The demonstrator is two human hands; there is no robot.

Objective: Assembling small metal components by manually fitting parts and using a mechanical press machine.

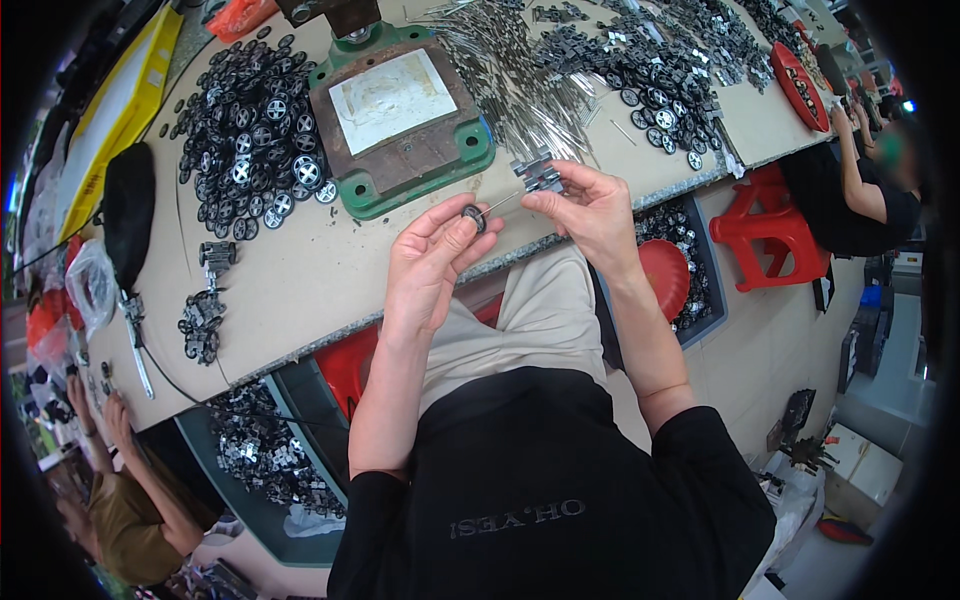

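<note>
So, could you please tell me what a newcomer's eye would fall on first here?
Probably the green-and-brown machine on the table, with black wheels heaped to its left and thin metal rods spread to its right. Below it in the picture, the left hand holds a wheel and the right hand a small grey part.

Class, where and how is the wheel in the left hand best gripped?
Probably by its rim, from the left, where the left hand is: the wheel is round, and the thin rod runs from it rightward toward the block, so that side should stay free.
</note>
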